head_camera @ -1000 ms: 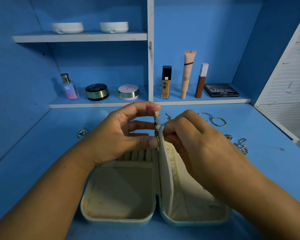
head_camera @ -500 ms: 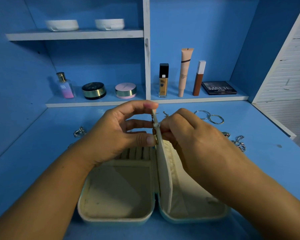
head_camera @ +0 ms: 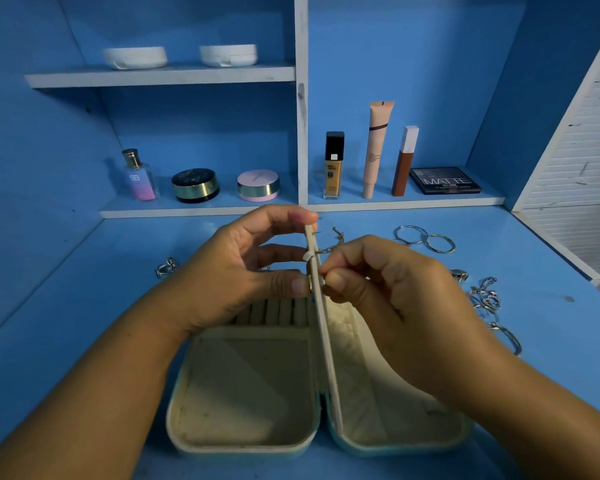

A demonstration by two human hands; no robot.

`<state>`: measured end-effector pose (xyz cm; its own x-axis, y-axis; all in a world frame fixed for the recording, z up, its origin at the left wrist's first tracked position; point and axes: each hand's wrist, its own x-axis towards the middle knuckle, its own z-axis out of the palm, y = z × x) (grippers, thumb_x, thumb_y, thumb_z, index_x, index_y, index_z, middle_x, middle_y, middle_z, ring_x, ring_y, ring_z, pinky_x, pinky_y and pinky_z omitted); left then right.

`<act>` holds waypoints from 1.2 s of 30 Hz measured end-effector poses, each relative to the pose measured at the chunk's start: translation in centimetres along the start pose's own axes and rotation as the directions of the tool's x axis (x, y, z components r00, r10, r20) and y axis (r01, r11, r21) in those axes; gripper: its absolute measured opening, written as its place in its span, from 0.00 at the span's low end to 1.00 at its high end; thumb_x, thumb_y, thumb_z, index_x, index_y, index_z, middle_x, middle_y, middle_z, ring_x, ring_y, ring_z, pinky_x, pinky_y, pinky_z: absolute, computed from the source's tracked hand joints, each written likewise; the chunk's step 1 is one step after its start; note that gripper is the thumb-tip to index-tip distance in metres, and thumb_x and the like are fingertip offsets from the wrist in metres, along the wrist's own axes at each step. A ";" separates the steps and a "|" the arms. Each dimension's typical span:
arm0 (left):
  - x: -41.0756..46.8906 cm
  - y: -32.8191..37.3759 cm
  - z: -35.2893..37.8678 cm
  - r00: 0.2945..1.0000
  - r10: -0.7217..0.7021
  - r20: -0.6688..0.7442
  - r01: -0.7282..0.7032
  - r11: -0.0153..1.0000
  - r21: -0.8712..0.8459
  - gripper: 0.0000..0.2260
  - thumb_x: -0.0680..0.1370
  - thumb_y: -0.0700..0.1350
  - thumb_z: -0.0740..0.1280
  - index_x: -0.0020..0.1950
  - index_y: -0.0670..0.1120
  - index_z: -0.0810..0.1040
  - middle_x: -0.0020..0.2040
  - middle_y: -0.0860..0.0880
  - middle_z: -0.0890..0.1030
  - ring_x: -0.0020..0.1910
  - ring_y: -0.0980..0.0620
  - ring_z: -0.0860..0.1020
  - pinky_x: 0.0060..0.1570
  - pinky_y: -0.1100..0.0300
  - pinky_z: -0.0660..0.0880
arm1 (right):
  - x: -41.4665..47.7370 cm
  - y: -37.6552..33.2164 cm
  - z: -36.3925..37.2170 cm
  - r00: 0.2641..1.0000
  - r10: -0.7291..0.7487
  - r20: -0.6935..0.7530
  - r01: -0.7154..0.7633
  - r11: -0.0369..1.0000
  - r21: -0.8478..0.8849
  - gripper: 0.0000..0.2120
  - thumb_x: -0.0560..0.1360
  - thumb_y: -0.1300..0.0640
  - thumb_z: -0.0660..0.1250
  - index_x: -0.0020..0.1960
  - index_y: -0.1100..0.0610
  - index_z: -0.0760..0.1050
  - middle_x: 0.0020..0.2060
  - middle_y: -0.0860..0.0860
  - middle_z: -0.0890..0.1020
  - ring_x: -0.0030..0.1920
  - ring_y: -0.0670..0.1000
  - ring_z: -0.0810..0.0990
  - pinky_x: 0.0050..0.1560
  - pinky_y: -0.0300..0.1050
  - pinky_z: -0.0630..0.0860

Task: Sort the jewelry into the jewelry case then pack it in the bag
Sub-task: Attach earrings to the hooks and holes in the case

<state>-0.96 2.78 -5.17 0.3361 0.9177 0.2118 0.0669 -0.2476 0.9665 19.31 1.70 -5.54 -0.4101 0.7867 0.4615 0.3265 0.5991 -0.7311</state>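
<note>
Blue surface under blue shelves, cream case open before me.
The blue surface (head_camera: 84, 323) runs back to shelves (head_camera: 160, 76) holding cosmetic bottles (head_camera: 333, 168). Close in front of me on it, the jewelry case (head_camera: 243, 441) lies open, cream-lined, its middle flap (head_camera: 323, 341) standing upright. My left grip (head_camera: 236, 282) pinches that flap; my right grip (head_camera: 406, 306) pinches a small silvery piece (head_camera: 324, 251) against it. Loose hoops (head_camera: 425, 239) and rings (head_camera: 484, 299) lie to the right.

On the blue bench (head_camera: 66, 323), an open cream-lined jewelry case (head_camera: 250, 393) is set at the middle of the near edge. Two hoop earrings (head_camera: 425, 237) are laid toward the far right corner. A tangle of silver pieces (head_camera: 485, 296) is seen nearer the right edge, and a single silver piece (head_camera: 166, 266) left of centre.
</note>
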 end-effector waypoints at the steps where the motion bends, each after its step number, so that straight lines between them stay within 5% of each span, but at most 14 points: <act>1: 0.0 0.0 -0.1 1.000 0.000 0.005 0.000 1.000 -0.007 0.26 0.59 0.51 0.82 0.55 0.59 0.80 0.59 0.54 0.79 0.54 0.54 0.81 0.48 0.62 0.77 | -0.1 0.1 0.2 1.000 0.023 0.005 -0.023 0.998 0.056 0.03 0.74 0.50 0.64 0.44 0.45 0.76 0.39 0.43 0.82 0.43 0.45 0.81 0.44 0.41 0.77; 12: 0.1 -0.6 -0.1 1.000 -0.017 -0.008 0.017 1.000 -0.023 0.28 0.59 0.55 0.81 0.57 0.58 0.79 0.62 0.53 0.78 0.58 0.50 0.80 0.51 0.59 0.77 | -0.5 0.4 1.9 0.990 0.066 -0.126 -0.037 0.975 0.221 0.04 0.75 0.49 0.64 0.47 0.44 0.77 0.41 0.43 0.83 0.45 0.48 0.81 0.48 0.53 0.79; 23: 0.0 -0.5 -0.3 0.999 -0.040 -0.001 0.040 0.998 -0.047 0.28 0.59 0.53 0.81 0.57 0.59 0.79 0.63 0.52 0.78 0.59 0.49 0.80 0.50 0.59 0.78 | -0.7 0.5 2.2 0.972 0.220 -0.076 -0.133 0.794 0.593 0.07 0.67 0.55 0.69 0.45 0.54 0.82 0.41 0.51 0.86 0.46 0.51 0.84 0.54 0.50 0.80; 29: 0.0 -0.5 -0.3 0.999 -0.035 -0.004 0.035 0.999 -0.030 0.28 0.58 0.56 0.81 0.57 0.59 0.79 0.64 0.52 0.78 0.59 0.49 0.79 0.51 0.58 0.78 | -1.0 0.5 2.5 0.980 0.167 -0.109 -0.107 0.900 0.422 0.03 0.74 0.52 0.68 0.44 0.51 0.79 0.39 0.48 0.84 0.43 0.49 0.82 0.49 0.55 0.79; 33: 0.1 -0.4 -0.1 1.000 -0.021 -0.009 0.021 1.000 -0.018 0.29 0.58 0.56 0.81 0.57 0.60 0.79 0.63 0.53 0.78 0.57 0.51 0.80 0.51 0.60 0.77 | -1.0 0.2 2.2 0.981 0.070 -0.181 -0.035 0.981 0.192 0.04 0.74 0.49 0.66 0.43 0.47 0.78 0.35 0.39 0.79 0.37 0.43 0.78 0.37 0.33 0.73; 36: 0.1 -0.4 0.1 1.000 -0.012 -0.025 0.012 1.000 -0.005 0.28 0.59 0.55 0.81 0.57 0.60 0.79 0.63 0.53 0.78 0.56 0.52 0.80 0.50 0.61 0.78 | -0.9 0.2 2.0 0.977 0.001 -0.214 0.013 0.998 0.061 0.03 0.74 0.51 0.65 0.44 0.46 0.77 0.33 0.37 0.75 0.36 0.41 0.76 0.36 0.28 0.67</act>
<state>-0.90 2.93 -5.55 0.3117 0.9280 0.2040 0.0666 -0.2355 0.9696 18.06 0.78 -7.07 -0.2184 0.8007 0.5578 0.2683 0.5989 -0.7546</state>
